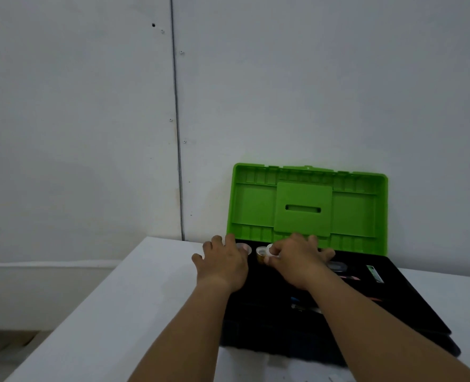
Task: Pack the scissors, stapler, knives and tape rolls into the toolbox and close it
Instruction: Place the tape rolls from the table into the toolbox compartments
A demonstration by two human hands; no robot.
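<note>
Hands over open toolbox (410, 307), green lid (308, 208) upright.
Right hand (300, 260) pinches a white tape roll (270, 248); left hand (222, 260) rests with fingers spread.

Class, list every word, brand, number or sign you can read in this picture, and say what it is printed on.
None can be read.
Green lid of the toolbox: moulded ribs and a slot only, no lettering visible.
Small green and white item inside the black toolbox: may carry print, but too small and blurred to read.
Tape rolls by the hands: no legible print.
</note>
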